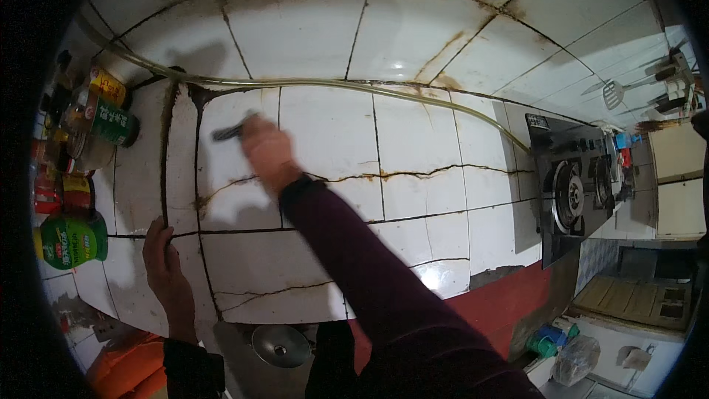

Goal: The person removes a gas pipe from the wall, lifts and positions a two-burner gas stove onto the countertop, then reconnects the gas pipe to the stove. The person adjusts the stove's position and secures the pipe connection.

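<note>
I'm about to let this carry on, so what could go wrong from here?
The dark tool in the motion-blurred right hand might catch on the crack across the white tiles. A wider sweep away from the body could bump the hose behind it. If the left hand slipped leftward, it might knock the green container.

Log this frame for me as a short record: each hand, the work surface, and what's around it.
Left hand: resting on the tiled counter; nothing visible in it
Right hand: holding a dark object, kind unclear, blurred
Surface: white tiles, cracked, dark joints
Back: yellowish hose
Left side: bottles and jars
Right side: gas stove
</note>
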`<act>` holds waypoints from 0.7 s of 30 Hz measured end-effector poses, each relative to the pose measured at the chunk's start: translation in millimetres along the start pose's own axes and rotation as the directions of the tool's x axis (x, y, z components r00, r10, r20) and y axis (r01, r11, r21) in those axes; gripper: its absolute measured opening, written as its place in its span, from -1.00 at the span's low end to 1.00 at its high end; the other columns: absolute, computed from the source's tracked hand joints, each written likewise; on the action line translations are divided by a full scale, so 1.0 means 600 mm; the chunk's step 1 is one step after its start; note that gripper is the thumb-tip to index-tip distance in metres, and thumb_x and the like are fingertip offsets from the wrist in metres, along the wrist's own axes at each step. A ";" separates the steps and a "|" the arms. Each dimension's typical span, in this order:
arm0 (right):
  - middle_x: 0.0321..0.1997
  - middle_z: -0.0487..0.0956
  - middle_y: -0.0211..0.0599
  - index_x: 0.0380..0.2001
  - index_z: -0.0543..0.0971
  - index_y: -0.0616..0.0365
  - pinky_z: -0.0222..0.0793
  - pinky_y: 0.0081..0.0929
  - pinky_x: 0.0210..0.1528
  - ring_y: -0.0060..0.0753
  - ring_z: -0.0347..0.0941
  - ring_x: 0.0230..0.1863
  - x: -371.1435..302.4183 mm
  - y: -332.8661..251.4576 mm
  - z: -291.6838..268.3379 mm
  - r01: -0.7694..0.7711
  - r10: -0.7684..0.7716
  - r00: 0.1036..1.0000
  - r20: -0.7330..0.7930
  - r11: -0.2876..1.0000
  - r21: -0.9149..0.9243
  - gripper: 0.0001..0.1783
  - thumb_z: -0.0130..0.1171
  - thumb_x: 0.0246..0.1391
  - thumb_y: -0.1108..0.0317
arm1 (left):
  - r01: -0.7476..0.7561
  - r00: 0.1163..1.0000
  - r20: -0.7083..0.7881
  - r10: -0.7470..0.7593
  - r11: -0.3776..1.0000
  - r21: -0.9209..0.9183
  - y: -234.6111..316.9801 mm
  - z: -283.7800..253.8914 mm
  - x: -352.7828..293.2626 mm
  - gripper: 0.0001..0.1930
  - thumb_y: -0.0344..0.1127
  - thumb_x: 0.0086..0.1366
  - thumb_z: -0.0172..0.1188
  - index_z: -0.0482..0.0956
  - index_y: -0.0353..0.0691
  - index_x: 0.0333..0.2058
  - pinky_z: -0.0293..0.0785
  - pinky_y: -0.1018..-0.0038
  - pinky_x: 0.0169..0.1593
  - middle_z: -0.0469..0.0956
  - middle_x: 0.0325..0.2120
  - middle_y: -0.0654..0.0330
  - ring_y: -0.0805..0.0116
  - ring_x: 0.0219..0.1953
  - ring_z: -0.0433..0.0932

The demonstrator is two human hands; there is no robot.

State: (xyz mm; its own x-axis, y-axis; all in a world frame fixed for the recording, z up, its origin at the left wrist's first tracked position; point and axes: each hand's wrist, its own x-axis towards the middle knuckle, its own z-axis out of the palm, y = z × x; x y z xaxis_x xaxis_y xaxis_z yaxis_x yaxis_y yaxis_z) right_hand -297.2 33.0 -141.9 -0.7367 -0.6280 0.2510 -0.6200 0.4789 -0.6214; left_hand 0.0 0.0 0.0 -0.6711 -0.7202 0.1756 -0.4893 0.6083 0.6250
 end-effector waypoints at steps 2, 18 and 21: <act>-0.31 0.63 -0.02 -0.13 0.49 0.18 0.53 0.06 -0.20 0.09 0.58 -0.26 0.008 0.082 -0.084 -0.001 -0.012 0.996 -0.088 0.990 -0.143 -0.68 -0.12 0.36 0.16 | -0.026 1.000 -0.007 0.027 0.999 0.042 -0.019 -0.001 0.007 -0.68 -0.47 0.49 -0.08 0.48 -0.22 0.14 0.28 0.31 0.35 0.37 0.27 0.10 0.18 0.34 0.30; -0.14 0.56 -0.14 -0.20 0.57 0.03 0.51 0.02 -0.34 0.08 0.59 -0.31 -0.117 0.529 -0.551 -0.191 0.050 0.975 -0.217 0.689 -0.700 -0.83 0.06 0.18 0.31 | -0.016 1.000 0.021 0.018 0.994 -0.105 -0.012 -0.002 -0.005 -0.60 -0.65 0.34 -0.10 0.52 -0.27 0.09 0.17 0.26 0.42 0.34 0.31 0.08 0.17 0.38 0.27; -0.14 0.55 -0.08 -0.17 0.57 0.08 0.52 0.04 -0.27 0.13 0.59 -0.27 -0.146 0.547 -0.580 -0.225 0.084 0.969 -0.231 0.681 -0.697 -0.80 0.04 0.18 0.33 | -0.047 0.998 0.033 0.051 0.993 -0.105 -0.010 -0.003 -0.003 -0.60 -0.65 0.34 -0.09 0.51 -0.28 0.10 0.19 0.27 0.41 0.33 0.31 0.07 0.18 0.38 0.26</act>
State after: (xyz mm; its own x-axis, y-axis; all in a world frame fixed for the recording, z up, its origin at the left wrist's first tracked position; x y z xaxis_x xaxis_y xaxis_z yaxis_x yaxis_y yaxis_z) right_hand -530.1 458.7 -109.5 -0.8287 -0.4265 0.3624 -0.4443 0.8951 0.0375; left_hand 5.1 -3.0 -2.3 -0.7131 -0.6771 0.1817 -0.3961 0.6031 0.6924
